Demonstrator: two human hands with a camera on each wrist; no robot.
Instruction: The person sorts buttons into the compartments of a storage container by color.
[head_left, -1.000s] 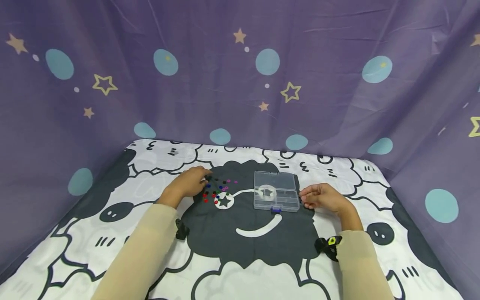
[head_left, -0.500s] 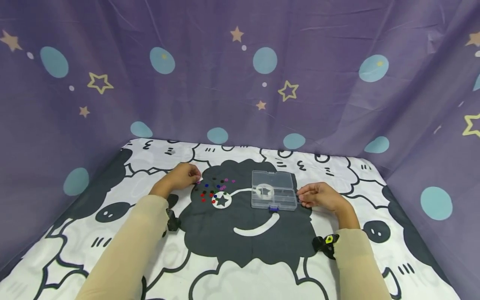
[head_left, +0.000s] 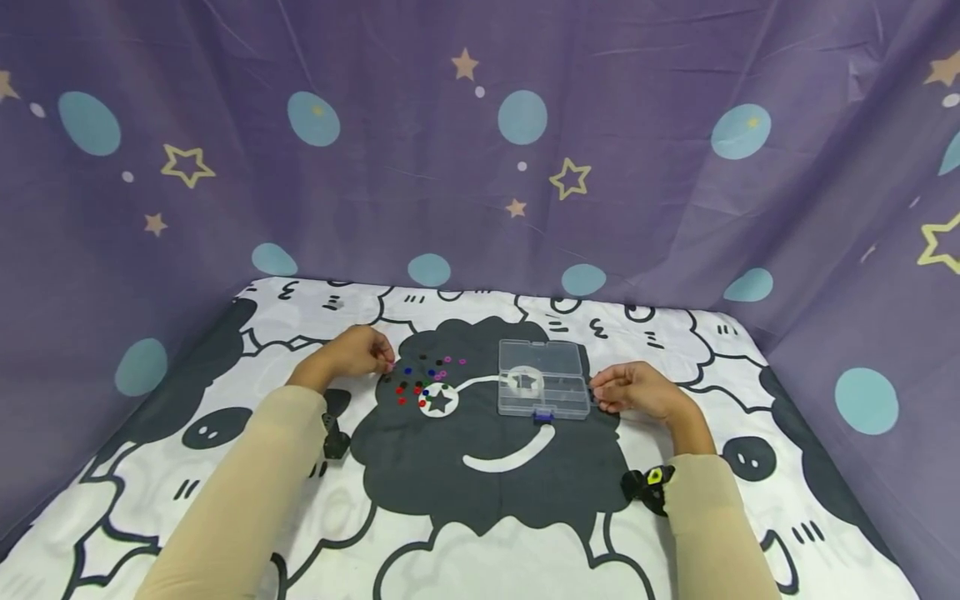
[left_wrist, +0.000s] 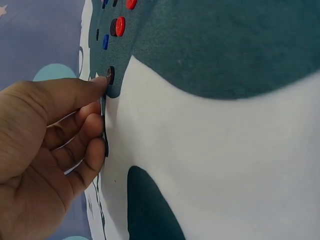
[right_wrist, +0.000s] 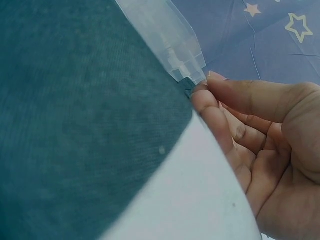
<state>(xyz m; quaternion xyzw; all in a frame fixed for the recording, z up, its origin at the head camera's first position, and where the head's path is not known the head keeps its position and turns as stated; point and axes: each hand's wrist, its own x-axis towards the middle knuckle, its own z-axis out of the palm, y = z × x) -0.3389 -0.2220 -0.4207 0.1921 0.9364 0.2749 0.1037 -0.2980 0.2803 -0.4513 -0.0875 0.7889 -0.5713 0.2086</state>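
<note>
"Biggest first?"
"Purple curtain (head_left: 480, 217), hung behind the far edge of a printed cloth (head_left: 510, 492)."
"And on the cloth?"
"Toward the far edge, slightly right of its middle: a clear box (head_left: 566, 413), open, with lid (head_left: 540, 355) back and blue latch (head_left: 543, 417) facing the near edge."
"Left hand (head_left: 356, 350)?"
"Toward the cloth's far left corner, with thumb and fingertips close together, just beside a dark button (left_wrist: 110, 75). Cannot tell whether pinching anything."
"Right hand (head_left: 637, 390)?"
"At the box's right end, with thumb and forefinger tips together. Cannot tell whether gripping the box or something smaller."
"Smallest?"
"Buttons (head_left: 402, 401) in red, blue, green and black, plus pink rings (head_left: 462, 362), scattered between left hand and box."
</note>
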